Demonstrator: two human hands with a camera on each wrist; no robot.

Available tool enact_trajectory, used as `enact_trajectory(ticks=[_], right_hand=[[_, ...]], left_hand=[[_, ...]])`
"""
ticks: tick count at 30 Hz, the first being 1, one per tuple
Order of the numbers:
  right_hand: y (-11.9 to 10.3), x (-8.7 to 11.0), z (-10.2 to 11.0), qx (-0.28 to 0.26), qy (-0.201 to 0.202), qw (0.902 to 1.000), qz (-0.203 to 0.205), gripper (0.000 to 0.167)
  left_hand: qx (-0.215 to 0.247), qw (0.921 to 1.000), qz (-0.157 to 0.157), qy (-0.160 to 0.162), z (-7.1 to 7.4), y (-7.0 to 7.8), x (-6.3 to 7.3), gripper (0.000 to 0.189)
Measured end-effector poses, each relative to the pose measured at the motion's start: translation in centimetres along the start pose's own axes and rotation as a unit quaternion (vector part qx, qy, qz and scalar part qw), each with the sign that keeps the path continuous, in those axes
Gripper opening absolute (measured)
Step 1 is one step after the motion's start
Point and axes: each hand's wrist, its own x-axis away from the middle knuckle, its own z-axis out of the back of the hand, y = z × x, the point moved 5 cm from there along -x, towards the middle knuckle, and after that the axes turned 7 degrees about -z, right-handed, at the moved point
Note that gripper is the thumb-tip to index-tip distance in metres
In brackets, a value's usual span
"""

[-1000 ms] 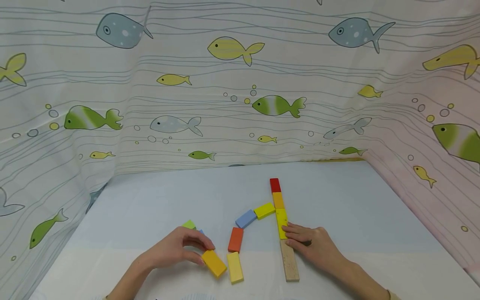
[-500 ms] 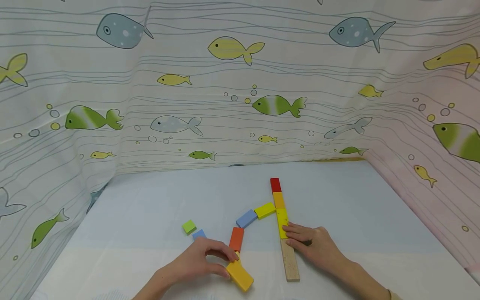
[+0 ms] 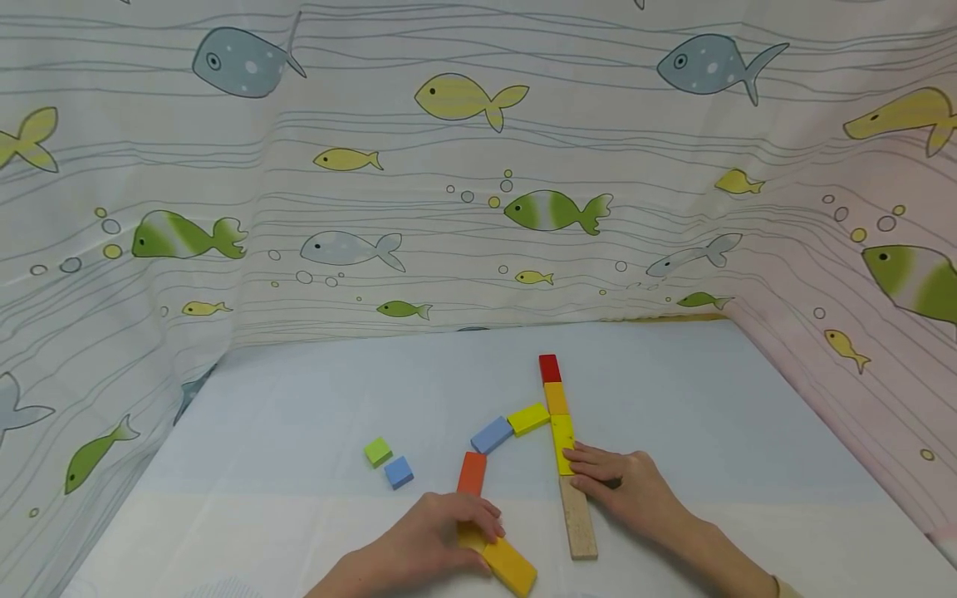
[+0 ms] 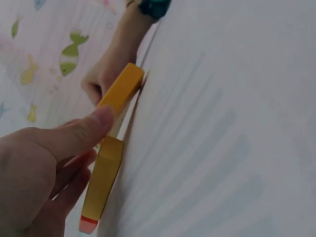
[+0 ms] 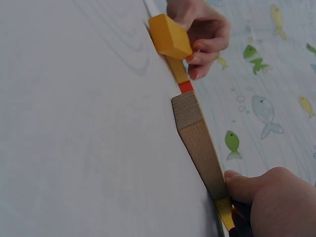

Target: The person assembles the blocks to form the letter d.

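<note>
My left hand [image 3: 434,540] pinches an orange-yellow block [image 3: 512,568] between thumb and fingers, at the near end of a curve of blocks. Just beneath those fingers lies a pale yellow block [image 4: 102,180], mostly covered in the head view. The curve runs on through a red-orange block [image 3: 471,473], a blue block [image 3: 491,435] and a yellow block [image 3: 528,419]. My right hand [image 3: 628,490] rests with its fingertips against the right side of a straight row, where a long yellow block [image 3: 563,440] meets a plain wooden block [image 3: 578,519].
The row's far end has an orange block [image 3: 557,399] and a dark red block [image 3: 549,369]. A small green block [image 3: 378,452] and a small blue block [image 3: 399,473] lie apart on the left. Fish-print cloth [image 3: 449,291] surrounds the white table [image 3: 299,399].
My left hand has carried the orange-yellow block rightward and nearer, from left of the pale yellow block to its near right end. The small green and blue blocks came into full view. My right hand stayed put.
</note>
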Motion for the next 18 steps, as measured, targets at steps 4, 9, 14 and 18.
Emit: enact_trajectory(ticks=[4,9,14,18], right_hand=[[0.05,0.0,0.01,-0.005,0.0,1.0,-0.001,0.027],[0.14,-0.02,0.06,-0.012,-0.004,0.9999,-0.008,0.026],[0.11,-0.1,0.07,-0.006,-0.009,0.9998,-0.015,0.027],[0.03,-0.08,0.02,-0.007,-0.009,0.9998,-0.016,0.026]], left_hand=[[-0.025,0.9996,-0.009,-0.008,-0.34,0.26,-0.14,0.021],[-0.033,0.9991,-0.014,-0.021,-0.76,0.56,-0.23,0.022],[-0.044,0.9984,-0.004,-0.035,-0.96,0.63,-0.13,0.023],[-0.047,0.9979,0.0,-0.044,-1.06,0.49,-0.04,0.025]])
